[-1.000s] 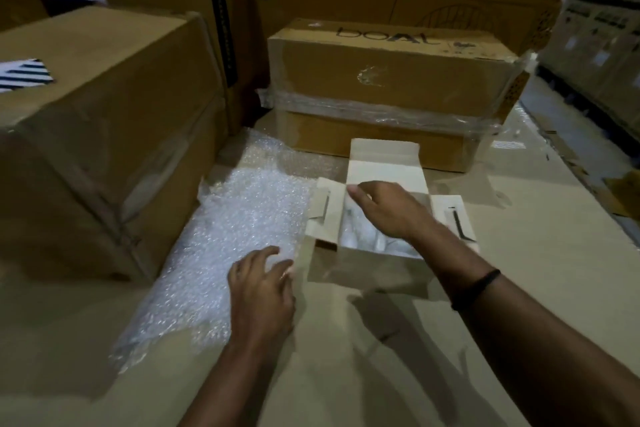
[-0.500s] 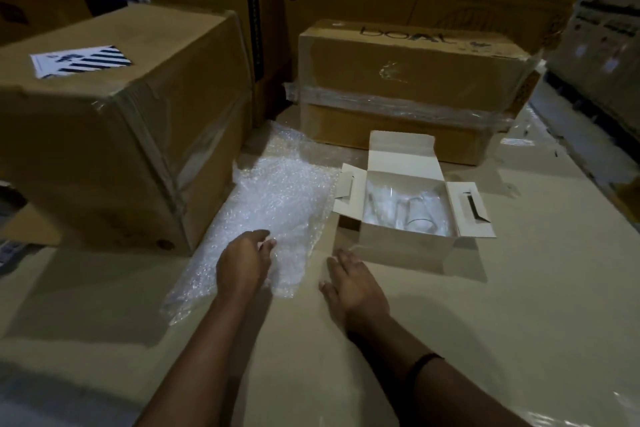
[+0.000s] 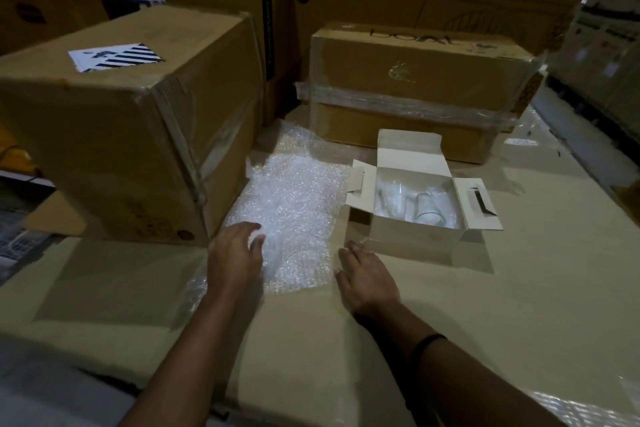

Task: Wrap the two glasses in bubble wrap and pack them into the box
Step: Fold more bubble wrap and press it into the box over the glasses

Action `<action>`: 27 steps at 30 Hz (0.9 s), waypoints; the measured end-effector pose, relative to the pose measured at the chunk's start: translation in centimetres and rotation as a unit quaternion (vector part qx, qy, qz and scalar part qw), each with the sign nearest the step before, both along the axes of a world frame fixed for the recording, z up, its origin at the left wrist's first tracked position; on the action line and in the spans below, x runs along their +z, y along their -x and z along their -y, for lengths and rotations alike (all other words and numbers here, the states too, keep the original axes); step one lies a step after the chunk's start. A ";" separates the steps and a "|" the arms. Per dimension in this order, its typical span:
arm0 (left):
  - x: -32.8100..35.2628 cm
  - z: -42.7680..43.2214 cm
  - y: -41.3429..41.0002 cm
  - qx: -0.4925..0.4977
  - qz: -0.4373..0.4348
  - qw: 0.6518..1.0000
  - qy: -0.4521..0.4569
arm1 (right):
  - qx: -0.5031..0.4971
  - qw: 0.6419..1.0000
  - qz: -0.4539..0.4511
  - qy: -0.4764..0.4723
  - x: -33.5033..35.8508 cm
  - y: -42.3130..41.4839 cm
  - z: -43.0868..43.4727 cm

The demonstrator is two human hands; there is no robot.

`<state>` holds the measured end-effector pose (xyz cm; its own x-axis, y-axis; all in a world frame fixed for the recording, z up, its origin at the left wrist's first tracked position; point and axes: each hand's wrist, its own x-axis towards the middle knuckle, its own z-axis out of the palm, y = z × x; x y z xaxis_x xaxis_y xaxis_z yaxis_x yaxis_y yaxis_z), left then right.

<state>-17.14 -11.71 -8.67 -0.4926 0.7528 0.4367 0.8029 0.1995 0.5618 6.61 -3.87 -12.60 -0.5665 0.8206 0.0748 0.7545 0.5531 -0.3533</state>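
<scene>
A big brown carton (image 3: 121, 135) stands at my left, and a taped one (image 3: 415, 80) sits behind, so the space is tight. The bubble wrap (image 3: 298, 198) lies flat between them, bumpy and shiny. My left hand (image 3: 235, 253) rests on its near edge with bent fingers (I cannot tell if it grips). My right hand (image 3: 367, 274) lies flat on the cardboard top (image 3: 519, 288), fingers straight, just in front of the small white box (image 3: 415, 236). The box's flaps are open. Both clear round glasses (image 3: 427, 210) lie inside it.
</scene>
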 end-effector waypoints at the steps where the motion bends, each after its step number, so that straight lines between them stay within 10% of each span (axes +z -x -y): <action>1: -0.5 0.6 -0.2 -0.045 -0.051 0.998 0.000 | -0.005 1.000 -0.017 0.001 0.4 0.2 0.0; 7: -3.0 3.0 0.0 0.036 -0.114 0.979 0.166 | 0.036 0.994 -0.088 0.062 3.5 4.7 0.0; 14: -1.0 3.5 3.2 0.205 0.246 0.943 -0.095 | 0.127 0.990 0.054 0.033 2.4 7.8 0.2; 27: -2.8 4.0 3.3 0.162 0.242 0.950 -0.111 | 0.118 0.989 0.094 0.005 3.5 12.6 -1.1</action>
